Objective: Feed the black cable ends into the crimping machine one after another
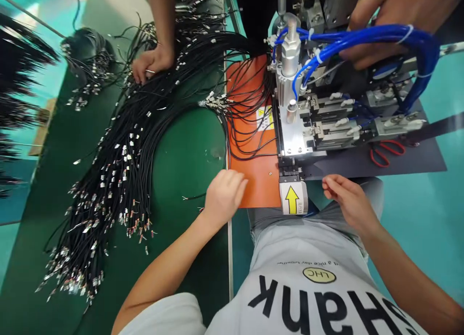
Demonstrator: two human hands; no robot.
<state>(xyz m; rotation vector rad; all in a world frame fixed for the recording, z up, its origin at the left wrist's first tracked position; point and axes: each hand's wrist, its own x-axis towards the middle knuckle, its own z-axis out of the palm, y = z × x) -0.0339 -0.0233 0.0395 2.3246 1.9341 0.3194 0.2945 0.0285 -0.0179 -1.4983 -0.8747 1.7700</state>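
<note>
My left hand (224,195) is closed at the table's front edge, beside the orange plate (255,182). A black cable (227,151) runs down into it, and a thin cable end (195,197) with bare wires sticks out on its left. My right hand (350,202) is in front of the dark base plate (337,167), thumb and forefinger pinched together. Whether anything lies between those fingertips is too small to tell. Between my hands stands the metal machine (293,132), its front end bearing a yellow arrow label (292,199). Several cables with connectors (217,102) cross the orange plate towards it.
A big bundle of black cables (145,132) covers much of the green table (184,156). Another person's hand (154,64) rests on it; a further hand (395,25) is behind the blue hoses (384,33). Red-handled scissors (386,152) lie on the base plate.
</note>
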